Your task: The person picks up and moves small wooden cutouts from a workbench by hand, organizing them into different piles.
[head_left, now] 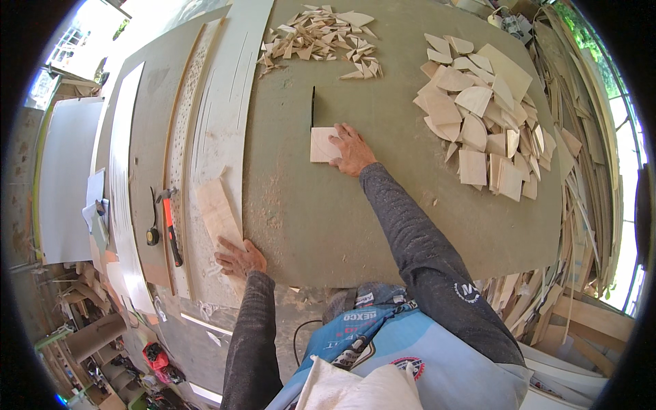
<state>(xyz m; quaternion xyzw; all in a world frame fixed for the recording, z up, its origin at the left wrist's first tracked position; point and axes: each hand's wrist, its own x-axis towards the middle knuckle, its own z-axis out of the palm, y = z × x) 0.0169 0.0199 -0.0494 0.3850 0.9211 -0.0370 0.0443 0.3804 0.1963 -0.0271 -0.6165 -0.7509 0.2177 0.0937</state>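
Head view: near the centre of the frame, the right hand [353, 153] lies over the right side of a square wooden piece [322, 146] on the greenish tabletop [321, 225]; whether its fingers pinch the piece or only press it, I cannot tell. A thin black strip [313, 107] runs upward from the piece's upper-left corner. Lower left of centre, the left hand [242, 259], fingers apart, rests on the lower part of a slanting pale board [217, 205]. Farther left lie an orange-and-black hammer [169, 223] and a tape measure [152, 236]. Small pointed offcuts [318, 35] spread at the top centre; larger curved and square-cut pieces [473, 100] heap at the upper right.
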